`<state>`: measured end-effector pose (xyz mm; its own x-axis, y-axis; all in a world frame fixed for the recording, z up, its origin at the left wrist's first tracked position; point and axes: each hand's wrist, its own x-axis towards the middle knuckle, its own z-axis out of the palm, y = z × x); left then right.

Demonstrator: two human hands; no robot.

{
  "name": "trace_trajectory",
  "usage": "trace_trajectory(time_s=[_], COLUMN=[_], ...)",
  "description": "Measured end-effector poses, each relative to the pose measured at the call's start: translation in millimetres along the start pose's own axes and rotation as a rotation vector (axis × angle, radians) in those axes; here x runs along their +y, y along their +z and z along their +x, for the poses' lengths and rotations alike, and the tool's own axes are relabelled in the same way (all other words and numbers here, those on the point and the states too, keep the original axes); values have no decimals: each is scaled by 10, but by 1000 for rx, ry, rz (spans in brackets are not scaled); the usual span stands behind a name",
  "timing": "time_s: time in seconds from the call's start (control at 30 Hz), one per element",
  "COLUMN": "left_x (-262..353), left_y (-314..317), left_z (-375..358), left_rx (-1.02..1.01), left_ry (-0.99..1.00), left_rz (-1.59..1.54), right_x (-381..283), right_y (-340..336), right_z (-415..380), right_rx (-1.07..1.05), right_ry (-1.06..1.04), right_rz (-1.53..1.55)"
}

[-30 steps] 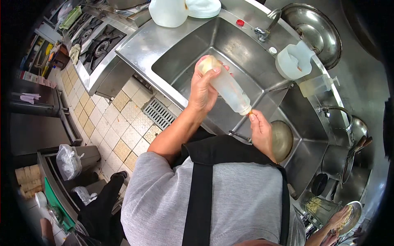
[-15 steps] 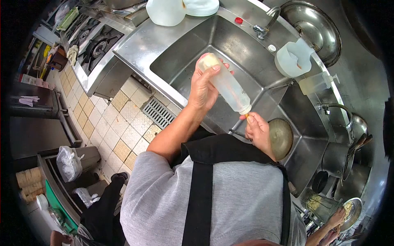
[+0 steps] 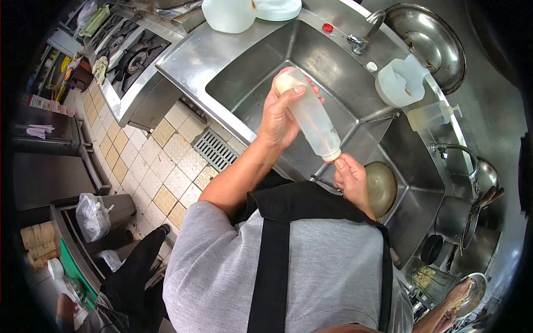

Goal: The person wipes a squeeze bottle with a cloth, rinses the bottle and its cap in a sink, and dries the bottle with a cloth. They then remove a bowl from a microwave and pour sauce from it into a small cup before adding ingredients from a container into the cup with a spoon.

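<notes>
My left hand is wrapped round a translucent plastic squeeze bottle near its base. The bottle is tilted, its neck pointing down toward my right hand. Pale yellowish matter shows through the bottle's upper end. My right hand is closed in a pinch at the bottle's mouth, on a thin orange-yellow stick that is now almost wholly hidden by the fingers and neck. Below the bottle lies the steel sink. A round metal pan sits in the second basin, beside my right hand.
A cut plastic jug, a pump bottle, a red cap and two taps line the sink's far edge. A gas stove stands at left. Other people work at lower left and lower right, one person's hands over a bowl.
My right hand has moved closer to the bottle's mouth, and less of the orange-yellow stick shows. The bottle has shifted slightly to the right in view. The person at lower left has moved.
</notes>
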<state>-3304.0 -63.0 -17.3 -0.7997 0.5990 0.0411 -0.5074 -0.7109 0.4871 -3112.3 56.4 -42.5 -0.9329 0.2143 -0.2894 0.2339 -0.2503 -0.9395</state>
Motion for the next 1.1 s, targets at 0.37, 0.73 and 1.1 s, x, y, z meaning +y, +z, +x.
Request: trace_trajectory(time_s=[0.37,0.73,1.1], left_x=[-122,-47,-106], left_y=[-61,-109,2], left_z=[63,78,42], left_rx=[177,157,9], left_ry=[15,-19,34], left_rz=[127,147,55], right_x=[-136,-3,-72], right_y=[47,-40,-8], right_z=[24,-109,-85], right_rx=[461,240,122], right_ry=[-526,-442,-94], right_rz=[-1314,-1001,-45])
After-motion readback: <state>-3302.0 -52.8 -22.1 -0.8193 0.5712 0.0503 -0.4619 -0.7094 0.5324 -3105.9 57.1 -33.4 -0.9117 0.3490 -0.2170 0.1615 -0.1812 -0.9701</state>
